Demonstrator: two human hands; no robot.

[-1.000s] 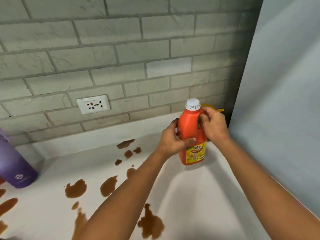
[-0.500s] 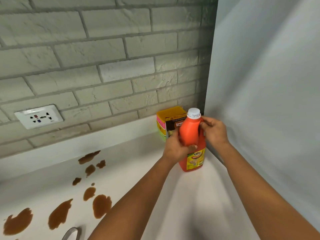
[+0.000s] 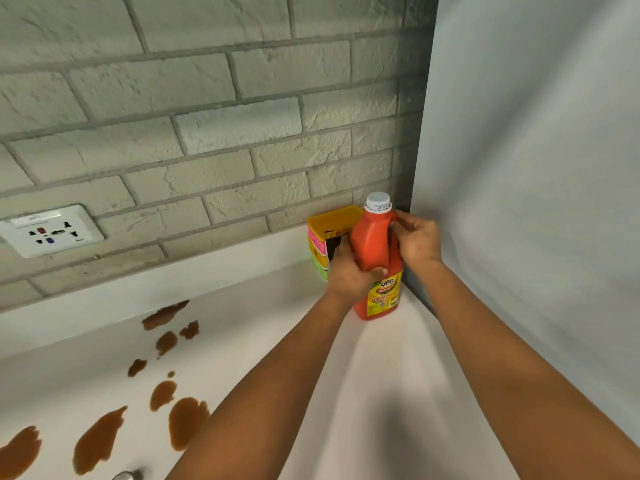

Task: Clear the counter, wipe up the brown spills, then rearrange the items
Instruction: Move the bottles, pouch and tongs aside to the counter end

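Just behind bottle (image 3: 375,244): yellow box (image 3: 327,230), wall (image 3: 519,168).

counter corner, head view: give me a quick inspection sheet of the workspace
surface: white counter, brown spills unwiped on its left part
job's things: orange bottle upright in the corner, white cap on; yellow box behind it at the wall
clutter: metal object at bottom edge, cannot tell what
grippers: left hand and right hand both grip the bottle
cables: nothing seen
surroundings: brick wall, socket, grey panel on the right
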